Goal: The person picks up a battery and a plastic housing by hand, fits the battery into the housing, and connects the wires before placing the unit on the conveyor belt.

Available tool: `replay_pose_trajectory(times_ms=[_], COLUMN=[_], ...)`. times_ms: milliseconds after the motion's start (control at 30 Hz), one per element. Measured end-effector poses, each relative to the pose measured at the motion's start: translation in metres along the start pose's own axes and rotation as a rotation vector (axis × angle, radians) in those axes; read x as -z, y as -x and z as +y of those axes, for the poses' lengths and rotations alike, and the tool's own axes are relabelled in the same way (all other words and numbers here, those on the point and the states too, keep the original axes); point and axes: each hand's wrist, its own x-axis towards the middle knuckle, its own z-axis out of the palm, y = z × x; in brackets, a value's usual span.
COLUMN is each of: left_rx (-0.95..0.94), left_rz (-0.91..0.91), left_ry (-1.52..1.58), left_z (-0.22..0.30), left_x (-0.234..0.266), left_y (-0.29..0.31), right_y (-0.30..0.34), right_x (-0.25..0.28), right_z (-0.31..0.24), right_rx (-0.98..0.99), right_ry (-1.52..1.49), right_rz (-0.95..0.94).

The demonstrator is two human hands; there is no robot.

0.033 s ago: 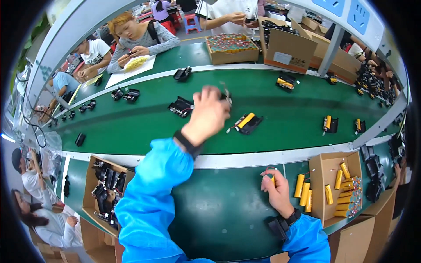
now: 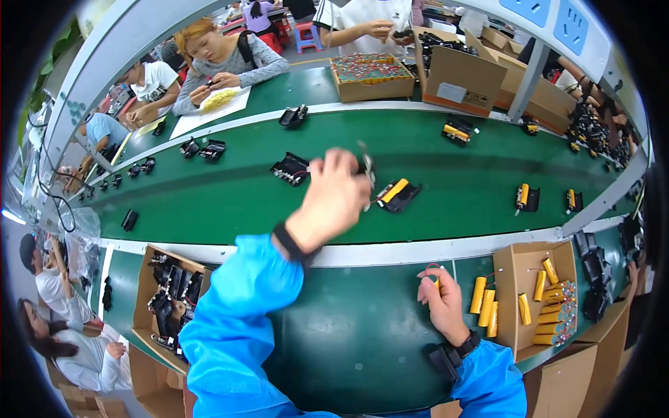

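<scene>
Over the belt, my left hand is blurred, its fingers closed round what looks like a black casing with a thin pale piece sticking up. Most of that casing is hidden behind the fingers. Just right of it lies an open black casing with a yellow battery. To the left is another open black casing with a red wire. My right hand, above the near table, is closed on a yellow battery with a red wire; only part of the battery shows.
Yellow batteries lie beside a cardboard box of more batteries at right. A cardboard box of black casings stands at left. The green belt carries several casings between pale rails. Co-workers sit beyond it; a metal post rises at right.
My left hand has come slightly nearer and to the right, with the dark piece still at its fingers. My right hand keeps its place with the battery. The whole view has shifted slightly.
</scene>
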Motion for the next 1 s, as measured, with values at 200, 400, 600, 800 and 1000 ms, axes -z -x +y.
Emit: replay_pose_trajectory(times_ms=[200,400,600,800,1000], left_rx=[-0.161,-0.148,0.119,0.063,0.296], left_rz=[-0.326,-0.458,-0.023,-0.162,0.180], left_ry=[0.160,0.467,-0.396,-0.328,-0.514], left_z=[0.070,0.027,-0.119,-0.170,-0.255], left_x=[0.039,0.049,-0.017,-0.038,-0.057], left_y=[0.106,0.078,0.051,0.025,0.005], right_y=[0.000,0.000,-0.002,0.000,0.002], right_x=[-0.015,-0.012,-0.020,-0.017,-0.022], right_z=[-0.006,-0.004,-0.008,-0.002,0.003], right_rx=[-0.014,-0.013,-0.008,-0.028,-0.046], right_ry=[-0.102,-0.109,-0.109,-0.091,-0.131], right_rz=[0.020,0.042,0.014,0.044,0.072])
